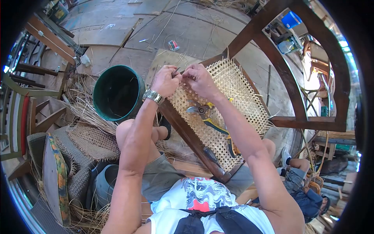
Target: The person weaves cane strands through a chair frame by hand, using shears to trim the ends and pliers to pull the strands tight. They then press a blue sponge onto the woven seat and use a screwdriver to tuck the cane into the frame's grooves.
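Note:
My left hand (167, 82), with a metal watch at the wrist, is closed around a small dark pointed tool (176, 71) whose exact kind I cannot make out. Close beside it, my right hand (199, 81) has its fingers pinched together; what they hold is hidden. Both hands are over the far left edge of a woven cane seat (241, 89) in a dark wooden chair frame (187, 138). On the weave below my right hand lie pruning shears (201, 110) with yellow and dark handles. A dark-handled tool (210, 154) rests near the frame's front edge.
A dark green bucket (98, 93) stands left of the chair, among loose cane strands (83, 103). The chair's curved back (284, 74) extends to the right. A woven mat (93, 142) and a patterned cushion (58, 179) are at lower left. Another person (298, 181) sits at right.

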The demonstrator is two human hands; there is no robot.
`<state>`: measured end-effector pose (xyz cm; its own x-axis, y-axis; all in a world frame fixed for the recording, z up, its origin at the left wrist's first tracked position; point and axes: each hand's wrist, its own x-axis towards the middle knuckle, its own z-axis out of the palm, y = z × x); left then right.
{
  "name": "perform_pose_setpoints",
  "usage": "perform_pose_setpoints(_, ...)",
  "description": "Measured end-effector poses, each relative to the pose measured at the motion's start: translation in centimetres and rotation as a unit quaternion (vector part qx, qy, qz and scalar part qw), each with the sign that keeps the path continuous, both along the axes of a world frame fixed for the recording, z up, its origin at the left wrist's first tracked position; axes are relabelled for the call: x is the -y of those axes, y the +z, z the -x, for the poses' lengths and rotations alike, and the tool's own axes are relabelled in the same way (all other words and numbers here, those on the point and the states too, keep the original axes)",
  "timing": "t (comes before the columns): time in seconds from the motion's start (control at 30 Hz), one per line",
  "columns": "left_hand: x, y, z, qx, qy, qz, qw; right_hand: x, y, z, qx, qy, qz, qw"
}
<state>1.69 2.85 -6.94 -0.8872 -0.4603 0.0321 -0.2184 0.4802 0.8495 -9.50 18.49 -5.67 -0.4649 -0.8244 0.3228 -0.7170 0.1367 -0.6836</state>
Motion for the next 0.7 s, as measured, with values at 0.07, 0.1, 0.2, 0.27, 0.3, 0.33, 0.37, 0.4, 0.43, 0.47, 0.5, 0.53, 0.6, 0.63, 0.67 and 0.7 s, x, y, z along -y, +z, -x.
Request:
perform_pose_setpoints(0.07, -0.2, 0.2, 0.1, 0.021, 0.009, 0.011, 1.0, 0.4, 0.2, 0.3, -0.038, 0.015, -0.012, 0.999)
perform_pose_setpoints(0.1, -0.3, 0.2, 0.2, 0.022, 0.014, 0.043, 0.999, 0.5, 0.0, 0.4, -0.039, 0.018, -0.012, 0.999)
perform_pose_setpoints(0.2, -0.4, 0.3, 0.5, 0.051, 0.018, 0.078, 0.995, 0.4, -0.9, 0.2, 0.0, -0.004, 0.017, 1.0)
perform_pose_setpoints(0.27, -0.8, 0.7, 0.8, 0.076, 0.011, 0.084, 0.994, 0.2, -0.5, 0.1, 0.049, -0.01, 0.038, 0.998)
perform_pose_setpoints(0.3, -1.0, 0.8, 0.8, 0.083, 0.024, 0.098, 0.991, 0.1, -0.2, 0.2, 0.047, -0.01, 0.037, 0.998)
perform_pose_setpoints(0.33, -1.1, 0.9, 0.6, 0.092, 0.038, 0.111, 0.989, 0.0, 0.1, 0.3, 0.018, 0.007, 0.032, 0.999)
perform_pose_setpoints(0.37, -0.9, 0.9, 0.5, 0.092, 0.039, 0.109, 0.989, -0.1, 0.4, 0.4, -0.011, 0.024, 0.028, 0.999)
perform_pose_setpoints(0.4, -0.5, 0.8, 0.5, 0.09, 0.062, 0.06, 0.992, 0.0, 0.7, 0.5, -0.011, 0.025, 0.025, 0.999)
perform_pose_setpoints(0.43, -0.2, 0.8, 0.3, 0.087, 0.085, 0.01, 0.993, 0.0, 1.2, 0.6, -0.057, 0.049, 0.006, 0.997)
perform_pose_setpoints(0.47, 0.0, 0.8, 0.2, 0.085, 0.084, 0.009, 0.993, 0.0, 1.5, 0.7, -0.104, 0.072, -0.014, 0.992)
perform_pose_setpoints(0.5, 0.2, 1.2, 0.0, 0.084, 0.084, 0.007, 0.993, 0.2, 1.7, 0.9, -0.106, 0.072, -0.015, 0.992)
perform_pose_setpoints(0.53, 0.4, 1.5, -0.3, 0.083, 0.083, 0.006, 0.993, 0.3, 1.9, 0.9, -0.129, 0.087, -0.031, 0.987)
perform_pose_setpoints(0.6, 0.5, 1.8, -0.5, 0.08, 0.084, 0.004, 0.993, 0.6, 2.3, 0.7, -0.153, 0.104, -0.048, 0.982)
perform_pose_setpoints(0.63, 0.5, 1.9, -0.6, 0.084, 0.084, 0.002, 0.993, 0.8, 2.5, 0.5, -0.161, 0.099, -0.064, 0.98)
perform_pose_setpoints(0.67, 0.5, 1.9, -0.7, 0.089, 0.084, 0.0, 0.993, 0.8, 2.6, 0.4, -0.169, 0.093, -0.081, 0.978)
perform_pose_setpoints(0.7, 0.6, 1.9, -0.7, 0.086, 0.084, -0.001, 0.993, 1.0, 2.7, 0.3, -0.171, 0.094, -0.082, 0.977)
